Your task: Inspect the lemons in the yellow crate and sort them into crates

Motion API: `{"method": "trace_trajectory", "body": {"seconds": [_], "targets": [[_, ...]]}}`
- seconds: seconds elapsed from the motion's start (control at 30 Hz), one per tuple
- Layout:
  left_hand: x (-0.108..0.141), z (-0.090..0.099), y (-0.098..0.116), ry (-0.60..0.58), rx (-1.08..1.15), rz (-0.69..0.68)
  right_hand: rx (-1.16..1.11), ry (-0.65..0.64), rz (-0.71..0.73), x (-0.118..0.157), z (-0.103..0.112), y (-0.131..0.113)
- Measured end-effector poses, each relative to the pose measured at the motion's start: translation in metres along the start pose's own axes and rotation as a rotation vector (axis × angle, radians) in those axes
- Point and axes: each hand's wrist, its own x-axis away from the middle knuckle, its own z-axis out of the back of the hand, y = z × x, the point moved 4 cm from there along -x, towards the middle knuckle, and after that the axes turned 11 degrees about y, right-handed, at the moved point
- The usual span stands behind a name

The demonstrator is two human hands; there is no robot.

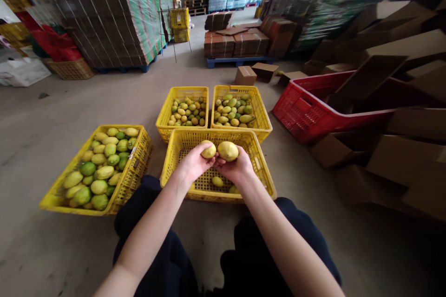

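Note:
My left hand (pixel 195 162) is closed around a yellow lemon (pixel 209 150), thumb resting on its top. Beside it, my right hand (pixel 240 165) holds a larger yellow lemon (pixel 228 151). Both hands are close together above a yellow plastic crate (pixel 179 139) with a perforated floor. Below them in that crate lies a loose lemon (pixel 218 181), and another is partly hidden by my right wrist. To the left, a yellow crate (pixel 134 167) is filled with green and yellow lemons (pixel 104 173).
Behind the near crate stand two more yellow crates, a left one (pixel 163 106) and a right one (pixel 261 109), both holding smaller fruit. A red crate (pixel 303 111) and piled cardboard boxes (pixel 393 162) crowd the right. Farther back are a loaded blue pallet (pixel 240 61) and wrapped stacks (pixel 104 14).

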Motion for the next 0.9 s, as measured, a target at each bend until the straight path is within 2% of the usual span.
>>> {"method": "trace_trajectory", "body": {"seconds": [0.37,0.9], "targets": [[-0.004,0.0003,-0.0027,-0.075,-0.026,-0.095,-0.017,-0.029,0.013,0.0,-0.001,-0.0003],[-0.0014,-0.0011,-0.0027,-0.071,-0.028,-0.11,-0.037,0.004,0.018,0.0,-0.0008,-0.0004]]}}
